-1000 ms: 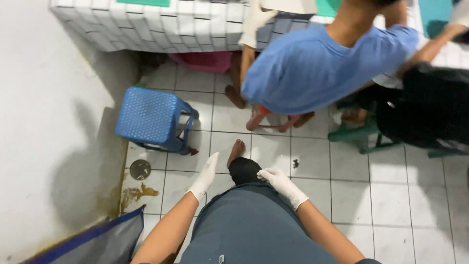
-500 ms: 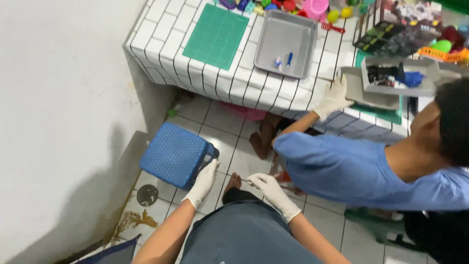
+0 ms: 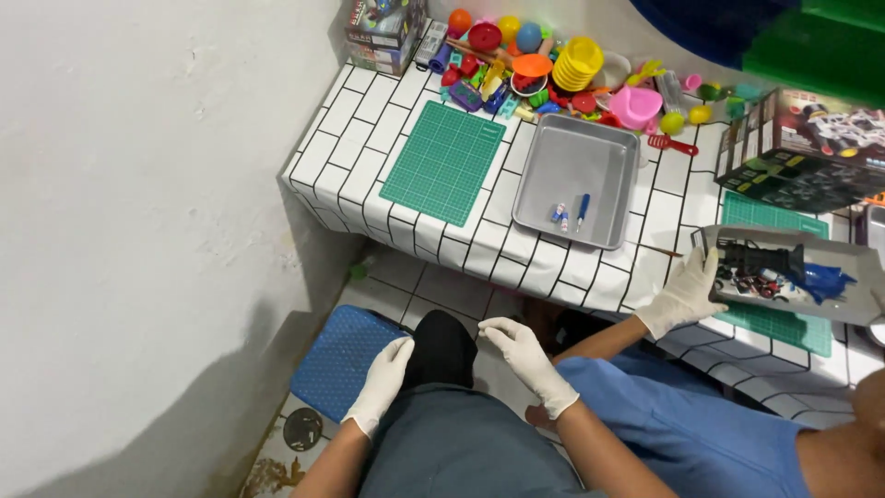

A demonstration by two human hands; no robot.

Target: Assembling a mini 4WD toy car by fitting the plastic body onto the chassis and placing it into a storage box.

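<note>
Both my hands wear white gloves and rest on my raised knee in dark trousers. My left hand [image 3: 383, 380] lies flat along the knee's left side, just above a blue plastic stool [image 3: 339, 361]. My right hand [image 3: 524, 358] rests on the knee's right side with its fingers loosely curled, and it holds nothing. Ahead stands a white tiled table [image 3: 369, 148] with a green cutting mat [image 3: 445, 161] and a grey metal tray [image 3: 572, 171] holding a blue tool and small parts.
A person in a blue shirt [image 3: 701, 433] crouches at my right, a gloved hand [image 3: 684, 295] on a second tray [image 3: 853, 272] of dark parts. Colourful plastic toys [image 3: 544, 65] and boxes [image 3: 797, 148] crowd the table's back. A white wall [image 3: 138, 231] is at left; a floor drain [image 3: 302, 429] lies below.
My view has tilted up from the floor to the table top. My hands stay on my knee. The person at my right has reached to the second tray.
</note>
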